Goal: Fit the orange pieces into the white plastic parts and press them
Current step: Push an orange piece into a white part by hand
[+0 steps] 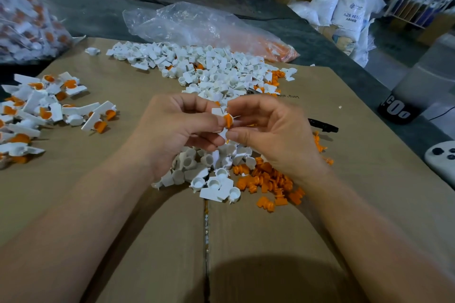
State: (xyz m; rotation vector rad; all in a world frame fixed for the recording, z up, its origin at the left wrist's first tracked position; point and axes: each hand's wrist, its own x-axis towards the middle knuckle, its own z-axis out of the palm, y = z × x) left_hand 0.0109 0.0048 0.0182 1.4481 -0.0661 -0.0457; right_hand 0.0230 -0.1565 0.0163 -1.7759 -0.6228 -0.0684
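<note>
Pinching together at frame centre, the left hand [177, 125] and right hand [268, 130] clamp a white plastic part [222, 133] with an orange piece [228, 120] seated between their fingertips, above the table [344, 179].

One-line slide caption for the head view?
Left hand and right hand pinch a white part and orange piece together above loose parts on cardboard; assembled ones piled left.
</note>
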